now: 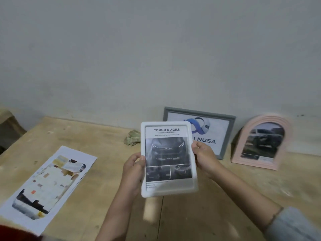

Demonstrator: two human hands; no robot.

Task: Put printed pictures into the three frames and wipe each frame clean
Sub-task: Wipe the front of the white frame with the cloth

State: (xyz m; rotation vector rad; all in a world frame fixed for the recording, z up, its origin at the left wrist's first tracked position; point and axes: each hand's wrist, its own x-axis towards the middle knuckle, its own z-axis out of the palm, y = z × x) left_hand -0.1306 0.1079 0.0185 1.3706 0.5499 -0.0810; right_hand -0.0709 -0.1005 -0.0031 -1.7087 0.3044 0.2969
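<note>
A white rectangular frame with a black-and-white car print headed "TOUGH & AGILE" is held upright above the wooden table. My left hand grips its left edge and my right hand grips its right edge. Behind it a grey frame with a blue logo print leans on the wall. At the right a pink arched frame with a car photo also leans there. A crumpled greenish cloth lies on the table near the wall.
Loose printed sheets lie stacked at the table's left front. A grey-white wall runs along the table's back edge. A dark object sits beyond the left end of the table.
</note>
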